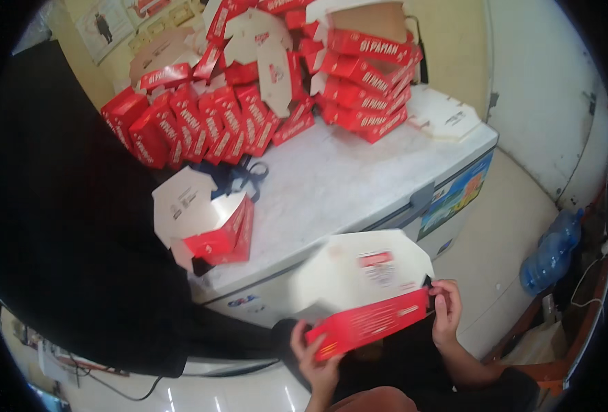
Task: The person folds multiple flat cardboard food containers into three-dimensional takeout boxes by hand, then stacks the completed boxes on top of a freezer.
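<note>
A red and white cardboard box (368, 329) is held over my lap, its white lid panel (360, 268) standing up with a printed emblem on it. My left hand (317, 355) grips the left end of the red wall, thumb on the printed face. At the opposite end, my right hand (447, 311) pinches the corner beside a small dark gap. Just beyond, on the white chest freezer (330, 170), a few nested open boxes (216, 232) stand at the near left corner with a white lid folded back.
Rows of red boxes (190, 123) fill the freezer's far left; a stack (368, 87) rises behind. A flat white carton piece (445, 116) lies at the right corner. Dark straps (247, 175) lie between boxes. A large black form (77, 206) blocks the left. Blue plastic bottles (551, 252) stand right.
</note>
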A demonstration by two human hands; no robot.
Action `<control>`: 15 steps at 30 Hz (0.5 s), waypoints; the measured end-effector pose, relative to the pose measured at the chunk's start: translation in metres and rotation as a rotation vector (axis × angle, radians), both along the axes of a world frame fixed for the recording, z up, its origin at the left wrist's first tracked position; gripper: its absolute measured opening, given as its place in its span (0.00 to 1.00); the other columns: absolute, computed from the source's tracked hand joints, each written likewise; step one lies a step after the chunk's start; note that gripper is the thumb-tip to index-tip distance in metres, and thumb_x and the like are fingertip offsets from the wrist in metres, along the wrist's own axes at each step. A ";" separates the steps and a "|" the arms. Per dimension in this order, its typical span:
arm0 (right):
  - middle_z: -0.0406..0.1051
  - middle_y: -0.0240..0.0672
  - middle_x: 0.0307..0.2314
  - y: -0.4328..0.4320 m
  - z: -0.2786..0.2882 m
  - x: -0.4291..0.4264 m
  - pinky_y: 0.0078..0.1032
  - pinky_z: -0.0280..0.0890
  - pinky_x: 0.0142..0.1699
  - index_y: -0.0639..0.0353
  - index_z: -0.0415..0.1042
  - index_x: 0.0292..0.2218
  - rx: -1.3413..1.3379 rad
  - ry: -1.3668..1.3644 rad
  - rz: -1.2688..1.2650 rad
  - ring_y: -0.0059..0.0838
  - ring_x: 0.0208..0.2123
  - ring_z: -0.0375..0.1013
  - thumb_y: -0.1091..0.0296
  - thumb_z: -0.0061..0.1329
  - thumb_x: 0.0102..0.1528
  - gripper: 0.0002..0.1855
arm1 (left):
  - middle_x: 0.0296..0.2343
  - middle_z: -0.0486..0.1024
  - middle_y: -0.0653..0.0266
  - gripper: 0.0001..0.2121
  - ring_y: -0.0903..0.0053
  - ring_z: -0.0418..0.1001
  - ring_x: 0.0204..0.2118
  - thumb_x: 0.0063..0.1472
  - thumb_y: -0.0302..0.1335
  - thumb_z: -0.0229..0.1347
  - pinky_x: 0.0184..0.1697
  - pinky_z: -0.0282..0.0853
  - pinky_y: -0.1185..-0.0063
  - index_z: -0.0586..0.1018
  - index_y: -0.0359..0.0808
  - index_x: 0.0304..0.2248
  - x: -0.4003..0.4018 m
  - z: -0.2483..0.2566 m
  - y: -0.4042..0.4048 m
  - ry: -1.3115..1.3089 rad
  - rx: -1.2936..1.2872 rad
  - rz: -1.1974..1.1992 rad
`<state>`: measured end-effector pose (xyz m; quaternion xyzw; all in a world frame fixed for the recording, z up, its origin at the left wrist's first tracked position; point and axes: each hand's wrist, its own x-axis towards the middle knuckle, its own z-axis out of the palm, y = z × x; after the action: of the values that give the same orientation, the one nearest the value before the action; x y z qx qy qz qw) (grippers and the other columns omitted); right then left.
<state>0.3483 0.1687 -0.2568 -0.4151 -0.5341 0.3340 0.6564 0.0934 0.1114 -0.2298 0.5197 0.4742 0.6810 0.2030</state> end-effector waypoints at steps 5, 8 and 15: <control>0.59 0.39 0.57 0.001 -0.004 -0.024 0.32 0.53 0.62 0.65 0.48 0.63 -0.028 0.328 0.459 0.33 0.60 0.59 0.45 0.45 0.62 0.41 | 0.56 0.63 0.54 0.26 0.63 0.67 0.56 0.64 0.40 0.57 0.55 0.69 0.64 0.64 0.34 0.55 0.012 -0.036 -0.002 -0.656 0.089 -0.172; 0.64 0.37 0.49 -0.013 0.001 -0.039 0.28 0.57 0.57 0.66 0.65 0.52 -0.093 0.483 0.515 0.29 0.53 0.64 0.55 0.53 0.59 0.27 | 0.54 0.65 0.55 0.28 0.65 0.66 0.56 0.66 0.37 0.55 0.56 0.67 0.65 0.59 0.35 0.59 0.018 -0.042 -0.003 -0.817 -0.048 -0.241; 0.66 0.33 0.27 0.019 0.069 -0.035 0.23 0.64 0.31 0.57 0.75 0.27 0.182 -0.457 0.767 0.27 0.28 0.71 0.64 0.67 0.47 0.13 | 0.59 0.56 0.52 0.33 0.62 0.53 0.64 0.61 0.37 0.56 0.68 0.44 0.60 0.58 0.34 0.61 -0.014 0.034 -0.005 0.047 0.204 0.294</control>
<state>0.3137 0.1876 -0.1877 -0.1912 -0.8075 0.4044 0.3844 0.0793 0.1068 -0.1962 0.4785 0.4781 0.7356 0.0362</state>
